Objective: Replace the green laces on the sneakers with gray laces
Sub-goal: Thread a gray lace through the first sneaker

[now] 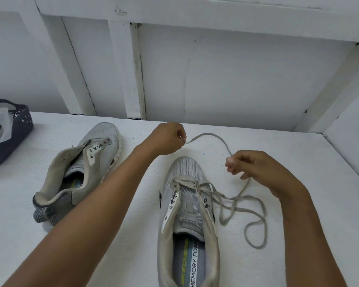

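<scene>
A gray sneaker (188, 220) stands in front of me, toe pointing away. A gray lace (234, 206) runs through its lowest eyelets and lies in loops on the table to its right. My left hand (168, 139) pinches the tip of one lace end beyond the toe. My right hand (255, 166) pinches the same strand farther along, right of the toe, so the lace arcs between both hands. A second gray sneaker (81, 172) lies to the left, tipped on its side, with no lace in its eyelets.
A dark woven basket (10, 141) holding a pale bag sits at the left edge of the white table (298, 183). White painted boards form a wall behind and a side panel at the right.
</scene>
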`<move>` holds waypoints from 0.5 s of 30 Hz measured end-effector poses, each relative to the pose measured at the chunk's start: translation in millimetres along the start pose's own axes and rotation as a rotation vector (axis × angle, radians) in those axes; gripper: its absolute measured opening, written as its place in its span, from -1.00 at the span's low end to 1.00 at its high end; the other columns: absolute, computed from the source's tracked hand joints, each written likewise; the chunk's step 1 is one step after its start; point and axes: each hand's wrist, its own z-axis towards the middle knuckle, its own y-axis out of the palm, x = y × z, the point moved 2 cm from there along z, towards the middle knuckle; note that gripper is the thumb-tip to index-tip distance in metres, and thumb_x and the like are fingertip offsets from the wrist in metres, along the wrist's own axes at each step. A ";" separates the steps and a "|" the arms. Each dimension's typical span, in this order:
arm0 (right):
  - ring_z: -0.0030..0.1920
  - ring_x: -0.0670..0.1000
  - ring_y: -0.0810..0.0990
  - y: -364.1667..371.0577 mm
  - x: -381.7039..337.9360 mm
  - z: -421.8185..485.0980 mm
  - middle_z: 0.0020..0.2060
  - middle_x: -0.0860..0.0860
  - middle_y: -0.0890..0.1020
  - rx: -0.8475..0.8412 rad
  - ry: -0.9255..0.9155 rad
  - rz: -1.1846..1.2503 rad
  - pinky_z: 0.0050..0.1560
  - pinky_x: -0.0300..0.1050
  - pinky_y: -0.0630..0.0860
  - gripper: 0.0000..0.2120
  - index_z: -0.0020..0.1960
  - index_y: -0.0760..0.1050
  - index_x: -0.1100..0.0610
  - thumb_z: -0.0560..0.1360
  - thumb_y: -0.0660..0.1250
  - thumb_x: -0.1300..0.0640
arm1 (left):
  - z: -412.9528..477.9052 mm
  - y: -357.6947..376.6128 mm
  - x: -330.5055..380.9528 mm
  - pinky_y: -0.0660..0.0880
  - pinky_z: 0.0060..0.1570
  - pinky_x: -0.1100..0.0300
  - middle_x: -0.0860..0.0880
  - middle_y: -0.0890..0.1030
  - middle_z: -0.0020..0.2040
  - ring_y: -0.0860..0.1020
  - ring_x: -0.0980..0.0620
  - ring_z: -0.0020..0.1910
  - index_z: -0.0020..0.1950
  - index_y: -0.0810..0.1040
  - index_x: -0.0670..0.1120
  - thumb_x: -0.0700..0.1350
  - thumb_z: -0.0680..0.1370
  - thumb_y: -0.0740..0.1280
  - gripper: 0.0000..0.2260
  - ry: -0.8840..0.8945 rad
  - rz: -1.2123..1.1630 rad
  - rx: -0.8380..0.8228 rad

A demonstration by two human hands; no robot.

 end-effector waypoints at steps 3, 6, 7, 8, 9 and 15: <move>-0.16 -0.09 0.66 0.6 -6.1 14.2 -0.19 -0.03 0.72 0.019 0.003 0.021 -0.15 -0.22 0.52 -0.79 -0.06 0.64 0.13 0.57 0.35 0.00 | 21.2 15.8 -5.0 0.45 -0.06 0.18 0.00 0.62 0.02 0.55 0.01 -0.03 0.08 0.59 -0.09 -0.10 0.57 0.33 -0.87 -0.029 0.100 -0.012; -0.18 -0.10 0.66 5.7 -7.6 24.0 -0.18 -0.01 0.72 0.006 0.001 0.034 -0.16 -0.22 0.54 -0.80 -0.06 0.63 0.15 0.57 0.36 0.02 | 34.2 31.0 -9.8 0.46 0.06 0.13 -0.02 0.59 0.18 0.52 -0.01 0.07 0.21 0.55 -0.06 -0.04 0.58 0.35 -0.78 -0.064 0.184 -0.020; -0.18 -0.10 0.65 7.6 -6.1 27.0 -0.18 -0.01 0.72 0.003 0.005 0.039 -0.17 -0.22 0.53 -0.79 -0.06 0.63 0.16 0.57 0.36 0.02 | 37.4 35.8 -10.4 0.46 0.06 0.13 -0.03 0.58 0.20 0.52 -0.03 0.11 0.23 0.54 -0.06 -0.04 0.58 0.35 -0.76 -0.064 0.209 -0.020; -0.18 -0.10 0.65 10.7 -5.5 28.8 -0.19 -0.01 0.72 0.000 0.006 0.041 -0.17 -0.22 0.53 -0.79 -0.06 0.63 0.16 0.57 0.36 0.02 | 38.4 38.4 -11.1 0.45 0.05 0.13 -0.03 0.57 0.20 0.52 -0.05 0.12 0.22 0.55 -0.05 -0.04 0.58 0.35 -0.77 -0.060 0.232 -0.013; -0.19 -0.10 0.65 12.3 -3.6 31.5 -0.19 -0.01 0.72 -0.003 0.010 0.047 -0.17 -0.22 0.52 -0.79 -0.06 0.63 0.17 0.57 0.36 0.02 | 41.0 41.4 -11.1 0.46 0.02 0.13 -0.03 0.57 0.17 0.53 -0.05 0.11 0.17 0.57 -0.04 -0.04 0.58 0.35 -0.80 -0.055 0.242 -0.002; -0.17 -0.09 0.65 17.8 0.6 40.5 -0.20 -0.04 0.71 0.089 -0.015 0.070 -0.16 -0.19 0.52 -0.90 -0.06 0.61 0.09 0.58 0.36 0.09 | 37.7 33.0 -7.2 0.40 -0.14 0.20 0.02 0.58 -0.04 0.50 0.03 -0.07 -0.06 0.55 -0.07 -0.19 0.59 0.27 -0.92 0.027 0.223 -0.121</move>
